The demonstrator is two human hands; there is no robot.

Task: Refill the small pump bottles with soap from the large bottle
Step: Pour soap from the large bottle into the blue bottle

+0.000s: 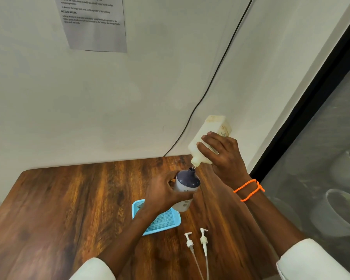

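My left hand (163, 194) grips a small pump bottle (186, 185) with a dark blue shoulder and pale body, held above the table with its open neck up. My right hand (223, 156) grips the large cream soap bottle (210, 138), tipped upside down. Its nozzle sits right at the small bottle's neck. Two white pump heads (196, 242) with long tubes lie loose on the table near the front.
A light blue tray (166, 222) lies on the wooden table (69, 203) under my left arm. A black cable (216, 71) runs down the white wall. A printed sheet (93, 23) hangs on the wall. A dark-framed window (311, 138) stands at the right.
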